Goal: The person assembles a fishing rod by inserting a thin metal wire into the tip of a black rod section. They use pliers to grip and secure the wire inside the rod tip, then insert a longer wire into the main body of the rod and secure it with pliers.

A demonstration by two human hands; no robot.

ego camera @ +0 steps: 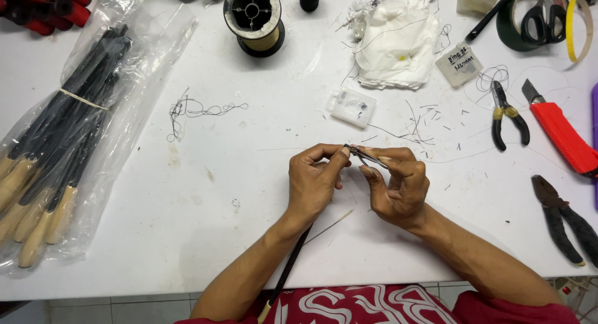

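1. Pinching, head view: right hand (398,187) is clamped on small metal pliers (367,157), long axis pointing up-left toward the left hand (314,177).
2. Left hand's fingertips are closed at the plier tips; what they grip is too small to tell.
3. Both hands are mid-tabletop (205,193), nearer the front edge; a thin black rod (288,268) lies under the left wrist.

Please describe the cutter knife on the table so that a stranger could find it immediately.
Look at the right edge of the white table. There, right of the small yellow-handled pliers, lies the cutter knife, pointing up-left. Its bright red body sets it apart; the large pliers below it are dark.
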